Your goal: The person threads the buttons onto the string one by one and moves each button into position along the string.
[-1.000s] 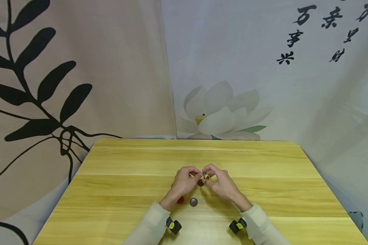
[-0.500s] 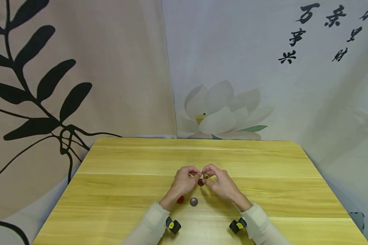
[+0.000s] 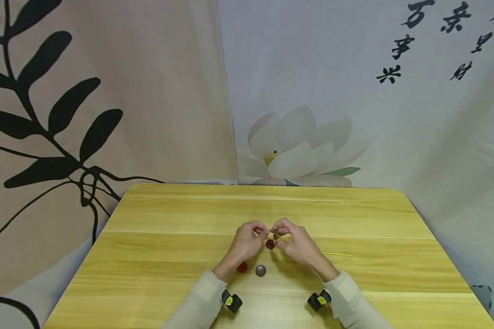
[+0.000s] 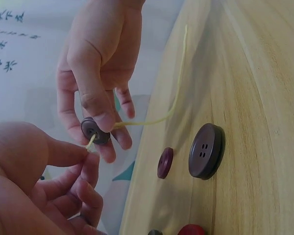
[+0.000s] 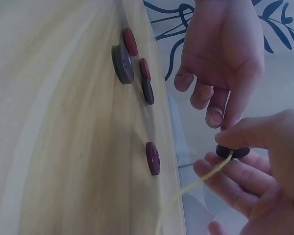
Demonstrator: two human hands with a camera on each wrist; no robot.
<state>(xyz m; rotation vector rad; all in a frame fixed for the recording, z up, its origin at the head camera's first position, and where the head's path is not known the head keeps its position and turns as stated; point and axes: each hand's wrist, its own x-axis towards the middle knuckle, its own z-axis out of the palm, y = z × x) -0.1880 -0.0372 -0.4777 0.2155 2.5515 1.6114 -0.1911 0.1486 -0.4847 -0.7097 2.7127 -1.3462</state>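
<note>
My right hand (image 3: 294, 240) pinches a dark brown button (image 4: 90, 129) between thumb and fingers, raised over the table. A yellow cord (image 4: 178, 93) runs through the button, its long end trailing down to the tabletop. On the button's other side, a short piece of the cord sticks out, and my left hand (image 4: 44, 171) pinches it between thumb and index finger. Both hands are close together in the head view. Below them lies a dark red button (image 3: 270, 244). Nearer my body is a larger grey-brown button (image 3: 260, 271) with several holes.
Beside the left wrist lies a red button (image 3: 242, 267). Another small red button (image 5: 145, 69) and a dark button (image 5: 147, 91) show in the right wrist view. The wooden table (image 3: 374, 228) reaches back to a printed curtain (image 3: 181, 91).
The held button has tilted a little in my right fingers, and the left fingertips have shifted slightly away from it. The buttons on the table stay put.
</note>
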